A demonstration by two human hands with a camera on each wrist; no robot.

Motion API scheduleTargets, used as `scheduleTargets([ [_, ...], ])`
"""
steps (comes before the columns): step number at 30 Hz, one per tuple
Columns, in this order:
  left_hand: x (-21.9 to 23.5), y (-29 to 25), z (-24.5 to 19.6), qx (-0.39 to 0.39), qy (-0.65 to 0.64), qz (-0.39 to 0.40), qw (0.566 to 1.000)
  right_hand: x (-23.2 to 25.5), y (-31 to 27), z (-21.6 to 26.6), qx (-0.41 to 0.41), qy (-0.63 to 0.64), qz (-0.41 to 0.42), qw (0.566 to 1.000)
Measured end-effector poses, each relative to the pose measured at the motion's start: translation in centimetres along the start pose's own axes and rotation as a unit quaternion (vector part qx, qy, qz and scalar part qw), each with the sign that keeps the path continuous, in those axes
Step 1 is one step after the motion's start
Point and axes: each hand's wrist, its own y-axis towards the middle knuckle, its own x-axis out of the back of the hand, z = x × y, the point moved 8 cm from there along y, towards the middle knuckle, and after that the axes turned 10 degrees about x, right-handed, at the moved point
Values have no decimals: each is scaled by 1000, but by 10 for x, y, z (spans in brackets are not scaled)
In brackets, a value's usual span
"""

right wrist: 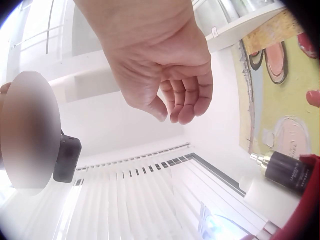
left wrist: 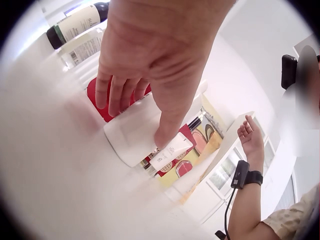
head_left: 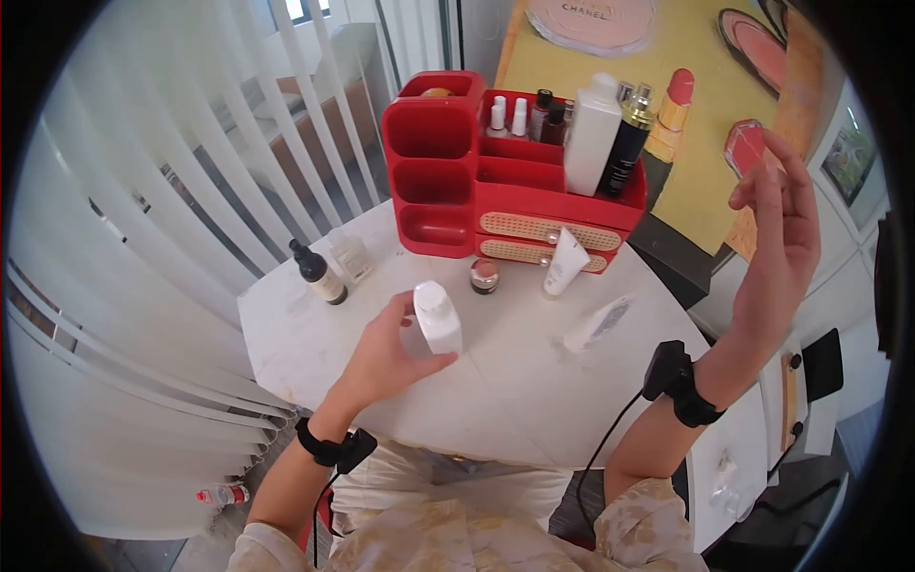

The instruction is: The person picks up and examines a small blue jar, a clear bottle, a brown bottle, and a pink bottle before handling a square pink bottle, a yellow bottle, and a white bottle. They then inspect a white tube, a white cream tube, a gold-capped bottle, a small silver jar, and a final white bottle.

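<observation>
My left hand (head_left: 381, 357) holds a white bottle (head_left: 439, 322) over the white table (head_left: 515, 410), thumb on the near side and fingers on the far side. In the left wrist view the bottle (left wrist: 132, 135) is partly covered by that hand. My right hand (head_left: 786, 210) is raised at the right, away from the table, fingers loosely bent with nothing in them. Beyond the white bottle stand a small jar (head_left: 484, 276) and a white tube (head_left: 569, 259). A dark bottle (head_left: 319, 274) and a clear bottle (head_left: 351, 255) are to the left.
A red organizer (head_left: 553, 203) stands at the table's back, with several small bottles, a tall white bottle (head_left: 591, 138) and a black bottle (head_left: 629, 143) in it. A clear packet (head_left: 599, 324) lies on the right. White blinds (head_left: 191, 238) hang along the left. A yellow painted board (head_left: 686, 205) is behind.
</observation>
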Motion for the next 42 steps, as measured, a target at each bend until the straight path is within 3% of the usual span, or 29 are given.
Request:
scheduleTargets([
  [7, -4, 42, 18, 8, -47, -62, 997, -1, 0, -5, -18, 39, 13, 999],
  [11, 1, 47, 7, 16, 13, -83, 996, -4, -1, -15, -40, 57, 17, 997],
  [15, 13, 43, 14, -19, 18, -52, 998, -10, -4, -35, -70, 48, 22, 996],
  [21, 29, 45, -6, -70, -168, 9, 983, -37, -15, -104, -59, -8, 61, 996],
  [31, 21, 38, -15, -34, -27, 20, 999, -72, -49, -166, -110, 26, 162, 980],
  [37, 18, 36, -33, -104, -41, 30, 993, -73, -52, -166, -110, -16, 142, 984],
  [42, 10, 31, -36, -63, -43, 136, 988, -71, -52, -173, -100, -84, 151, 980],
])
